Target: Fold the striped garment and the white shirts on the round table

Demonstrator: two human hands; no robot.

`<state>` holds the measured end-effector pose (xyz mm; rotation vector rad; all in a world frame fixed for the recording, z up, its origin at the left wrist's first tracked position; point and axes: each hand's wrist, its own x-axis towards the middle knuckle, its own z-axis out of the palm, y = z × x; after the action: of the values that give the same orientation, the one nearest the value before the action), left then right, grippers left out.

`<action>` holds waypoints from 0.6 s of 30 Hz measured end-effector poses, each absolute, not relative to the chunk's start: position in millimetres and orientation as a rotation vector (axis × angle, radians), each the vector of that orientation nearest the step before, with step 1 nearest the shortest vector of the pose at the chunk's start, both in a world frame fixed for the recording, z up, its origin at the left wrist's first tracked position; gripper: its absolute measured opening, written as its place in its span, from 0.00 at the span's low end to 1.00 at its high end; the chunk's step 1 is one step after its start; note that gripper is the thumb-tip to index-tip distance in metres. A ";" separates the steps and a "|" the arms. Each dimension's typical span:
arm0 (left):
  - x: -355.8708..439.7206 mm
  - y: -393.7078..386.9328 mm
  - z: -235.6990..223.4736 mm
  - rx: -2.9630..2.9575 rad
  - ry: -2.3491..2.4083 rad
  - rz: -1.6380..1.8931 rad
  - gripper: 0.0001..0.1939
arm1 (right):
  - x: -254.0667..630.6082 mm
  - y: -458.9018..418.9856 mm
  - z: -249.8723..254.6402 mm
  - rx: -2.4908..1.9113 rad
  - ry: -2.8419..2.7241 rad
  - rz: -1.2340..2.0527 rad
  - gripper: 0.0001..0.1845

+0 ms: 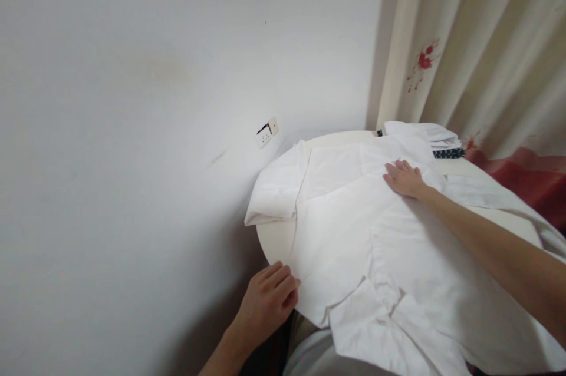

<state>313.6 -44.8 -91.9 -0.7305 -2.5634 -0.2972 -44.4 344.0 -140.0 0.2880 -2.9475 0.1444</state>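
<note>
A white short-sleeved shirt point(336, 234) lies spread over a round white table point(274, 240), one sleeve reaching toward the wall. Its collar end hangs rumpled over the near edge, close to my body. My left hand point(269, 299) is at the shirt's left edge, fingers curled in a pinch on the cloth; the exact grip is partly hidden. Farther out, my right hand point(403, 178) rests palm down on the fabric, fingers stretched and slightly spread.
Folded white cloth point(422, 130) and a dark patterned strip point(448, 153) lie at the table's far side. A wall with a socket point(264, 137) stands close on the left. A curtain with red marks point(477, 52) hangs behind, and red fabric point(526, 181) is at the right.
</note>
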 end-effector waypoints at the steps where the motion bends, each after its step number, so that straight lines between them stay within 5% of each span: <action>1: 315.1 -45.5 -93.2 -0.723 -2.587 -0.317 0.11 | -45.8 346.3 -141.6 0.282 -2.947 0.148 0.33; 12: 323.0 -58.3 -104.9 -0.346 -2.747 -0.801 0.10 | -43.2 351.2 -143.4 0.271 -2.866 0.185 0.33; 18: 318.5 -44.4 -89.9 -0.580 -2.736 -0.541 0.05 | -40.2 348.8 -141.7 0.320 -2.796 0.154 0.33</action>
<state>318.5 -44.4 -89.9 -0.5804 -2.7357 -0.5409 -40.2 348.8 -141.7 0.3202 -2.7957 0.1540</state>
